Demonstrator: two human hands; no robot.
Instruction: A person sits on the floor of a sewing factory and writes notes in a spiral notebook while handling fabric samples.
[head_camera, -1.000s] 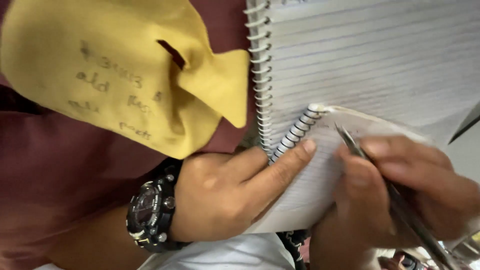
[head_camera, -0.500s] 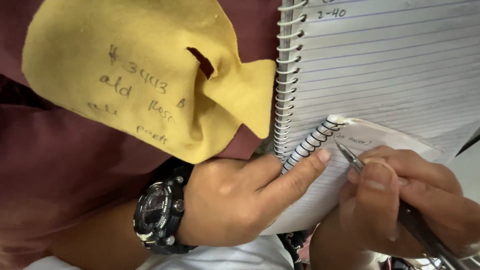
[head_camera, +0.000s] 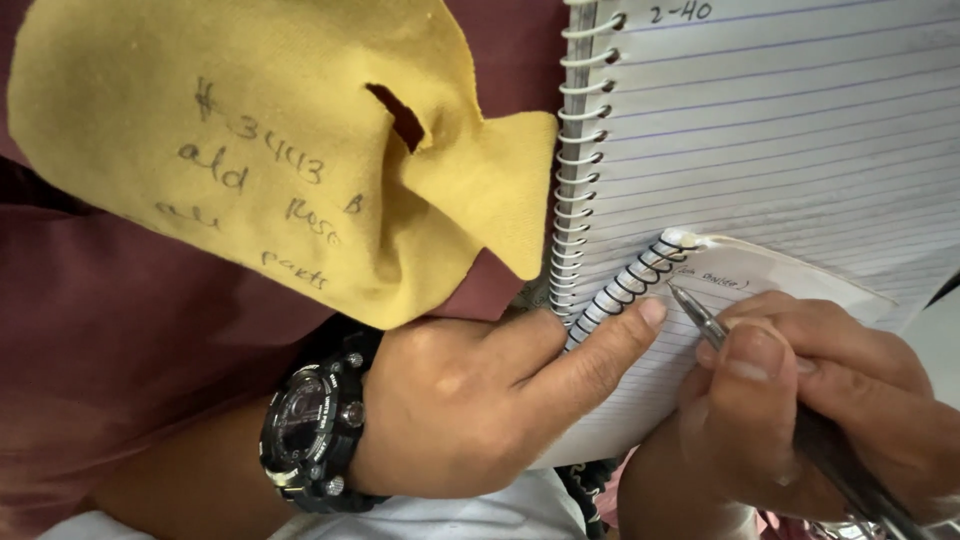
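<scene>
My left hand (head_camera: 480, 400), with a black wristwatch (head_camera: 310, 425) on the wrist, grips a small spiral notepad (head_camera: 730, 285) at its coil, the forefinger stretched along the page. My right hand (head_camera: 810, 400) is closed on a dark pen (head_camera: 800, 420) whose tip touches the notepad's lined page just below a short handwritten line. The small pad lies on top of a larger spiral notebook (head_camera: 780, 130) with ruled white pages.
A yellow piece of cloth (head_camera: 270, 150) with handwriting and a slit hangs over dark red fabric (head_camera: 110, 330) at the left. White material (head_camera: 470, 520) shows at the bottom edge.
The view has shifted, so everything sits further right and lower in frame. The pen tip has edged along the small pad's page while my left hand keeps its grip.
</scene>
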